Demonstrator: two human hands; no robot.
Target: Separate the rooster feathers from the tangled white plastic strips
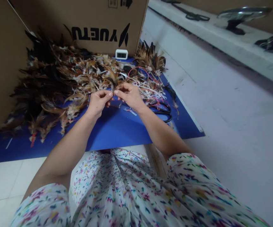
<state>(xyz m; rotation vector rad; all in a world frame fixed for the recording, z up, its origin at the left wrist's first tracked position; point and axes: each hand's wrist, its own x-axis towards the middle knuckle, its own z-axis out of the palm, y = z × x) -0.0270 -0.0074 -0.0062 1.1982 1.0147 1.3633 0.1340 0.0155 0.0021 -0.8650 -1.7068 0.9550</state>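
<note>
Pinched between the fingertips of my left hand [99, 101] and my right hand [129, 94] is a small feather [113, 82], brown and dark, its tip pointing away from me. The hands nearly meet over the front part of a blue board [117, 132]. Beyond them spreads a large heap of loose brown and black feathers [79, 74]. White and red strings [148, 90] lie tangled just right of my right hand. Black-handled scissors [163, 112] rest beside my right wrist, their blades hidden.
A cardboard box [98, 19] stands behind the heap, with a small white digital clock [121, 54] before it. Feather bunches with pink ties [33, 137] lie at the left front. Along the right runs a pale wall with a ledge [212, 25] bearing a glass lid [244, 14].
</note>
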